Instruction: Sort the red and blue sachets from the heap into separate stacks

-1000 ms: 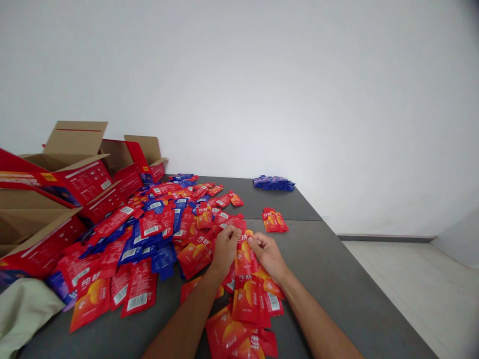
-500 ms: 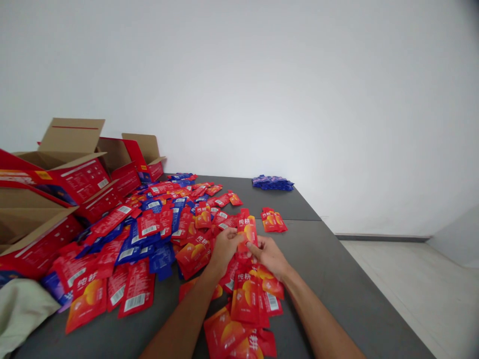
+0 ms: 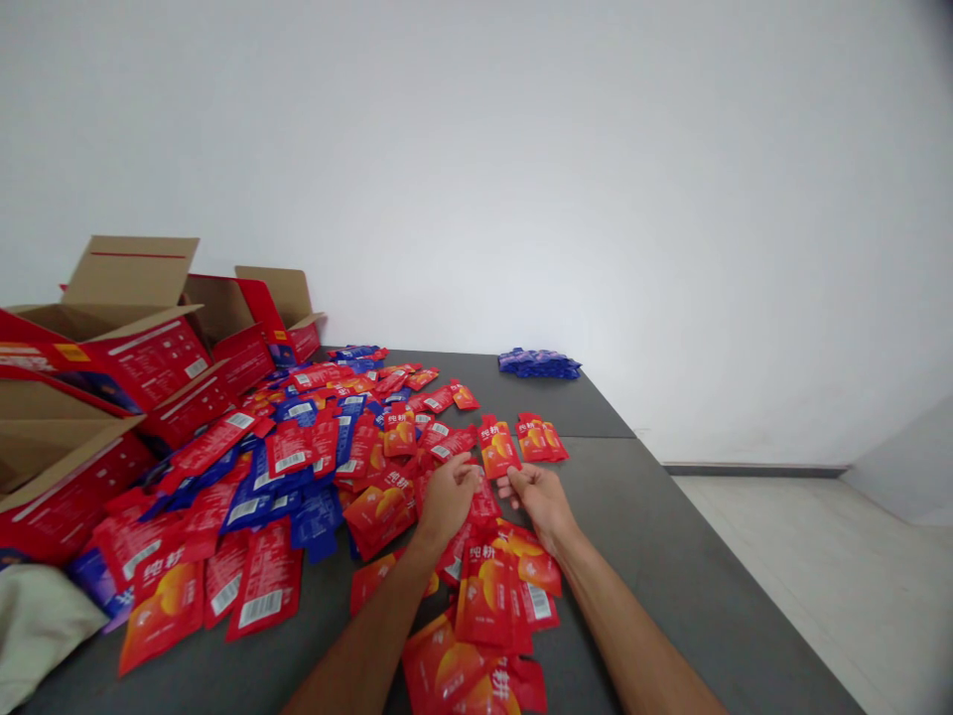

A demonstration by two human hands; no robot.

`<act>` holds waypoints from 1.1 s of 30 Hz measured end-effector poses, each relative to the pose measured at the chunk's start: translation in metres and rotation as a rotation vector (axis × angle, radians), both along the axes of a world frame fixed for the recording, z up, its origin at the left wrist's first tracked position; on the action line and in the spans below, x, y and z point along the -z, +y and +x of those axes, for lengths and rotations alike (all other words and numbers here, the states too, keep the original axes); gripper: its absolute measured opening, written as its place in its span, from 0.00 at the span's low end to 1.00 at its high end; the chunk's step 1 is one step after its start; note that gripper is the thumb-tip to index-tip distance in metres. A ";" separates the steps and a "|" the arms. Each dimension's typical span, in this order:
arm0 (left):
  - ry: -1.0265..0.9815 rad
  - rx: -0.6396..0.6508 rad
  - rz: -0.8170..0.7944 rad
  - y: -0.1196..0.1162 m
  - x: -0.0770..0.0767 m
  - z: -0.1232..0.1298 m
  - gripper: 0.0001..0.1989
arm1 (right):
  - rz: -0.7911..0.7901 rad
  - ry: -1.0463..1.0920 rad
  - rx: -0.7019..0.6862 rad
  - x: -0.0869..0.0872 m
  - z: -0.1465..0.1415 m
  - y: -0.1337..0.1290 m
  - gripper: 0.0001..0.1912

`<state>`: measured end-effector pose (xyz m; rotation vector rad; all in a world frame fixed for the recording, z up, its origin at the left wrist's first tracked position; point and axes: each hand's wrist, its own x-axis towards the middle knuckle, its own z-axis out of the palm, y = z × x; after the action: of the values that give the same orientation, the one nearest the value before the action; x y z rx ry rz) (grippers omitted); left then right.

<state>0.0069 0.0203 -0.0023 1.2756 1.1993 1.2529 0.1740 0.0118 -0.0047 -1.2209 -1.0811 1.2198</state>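
A red pouch with orange fruit printed on it [image 3: 497, 447] lies face up on the dark table, left of a small overlapping group of matching pouches [image 3: 541, 438]. My right hand [image 3: 542, 504] is just below its lower edge, fingers loosely bent and partly apart; whether the fingertips still touch it, I cannot tell. To the left, my left hand [image 3: 449, 497] hovers over the edge of the pile with thumb and fingers loosely curled, nothing visible in them. Between my forearms, more red pouches [image 3: 485, 594] overlap one another.
A wide heap of red and blue pouches [image 3: 287, 447] covers the left of the table [image 3: 625, 556]. Opened red cartons [image 3: 153, 362] stand behind it. A row of blue pouches [image 3: 539, 363] lies at the back. Pale cloth [image 3: 45, 626] sits at lower left.
The red pouch held between both hands is now flat on the table, farther forward, beside the small group. Both hands have let go or loosened, and moved slightly apart.
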 end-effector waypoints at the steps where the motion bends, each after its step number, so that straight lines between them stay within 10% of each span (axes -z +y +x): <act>1: 0.061 -0.011 0.025 0.000 0.001 0.000 0.19 | 0.010 -0.030 0.038 0.004 0.004 0.003 0.20; 20: 0.690 0.117 0.333 -0.009 -0.003 0.002 0.13 | -0.102 -0.485 0.226 0.016 0.032 0.041 0.24; 25: 0.709 0.103 0.334 -0.008 0.000 0.002 0.13 | 0.161 -0.848 0.405 0.003 0.028 0.033 0.17; 29: 0.728 0.118 0.360 -0.008 0.000 0.002 0.14 | 0.352 -1.214 0.199 -0.002 0.015 0.025 0.21; 33: 0.790 0.140 0.371 -0.009 0.002 0.000 0.14 | 0.175 -1.435 0.113 0.005 0.014 0.021 0.24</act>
<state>0.0072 0.0116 -0.0041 2.2167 1.4033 0.9022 0.1880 0.0332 -0.0101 -1.9897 -1.9880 -0.0468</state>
